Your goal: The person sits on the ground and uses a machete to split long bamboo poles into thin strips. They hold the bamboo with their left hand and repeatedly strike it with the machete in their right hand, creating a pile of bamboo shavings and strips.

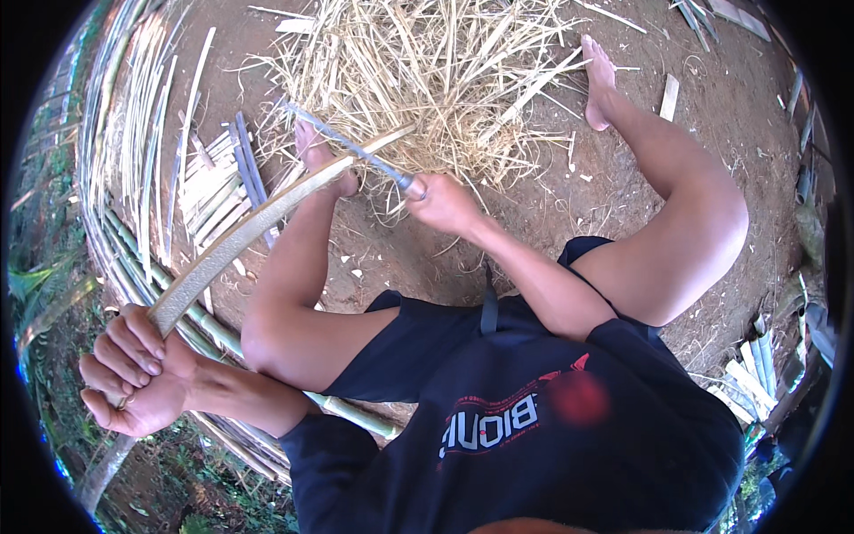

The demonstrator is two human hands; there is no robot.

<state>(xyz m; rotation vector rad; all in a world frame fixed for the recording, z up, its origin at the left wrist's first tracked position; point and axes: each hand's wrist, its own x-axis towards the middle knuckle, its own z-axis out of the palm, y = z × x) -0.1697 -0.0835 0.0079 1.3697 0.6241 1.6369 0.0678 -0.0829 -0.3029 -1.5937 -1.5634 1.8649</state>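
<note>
My left hand (138, 374), at the left, is wrapped round a long split bamboo strip (240, 236). The strip's tail end sticks out below the fist, and its far part reaches up and right between my legs. In front of my body, my right hand (445, 205) grips the handle of a knife (382, 167). Its narrow blade points up and left and crosses the strip near the far end. Whether the edge is cutting into the bamboo or only resting on it, I cannot tell.
A large heap of pale shavings (436, 62) covers the ground ahead, between my bare feet. To the left lie short flat slats (213, 191), long thin strips (147, 116) and green bamboo poles (133, 254). More split pieces (752, 383) lie at the right.
</note>
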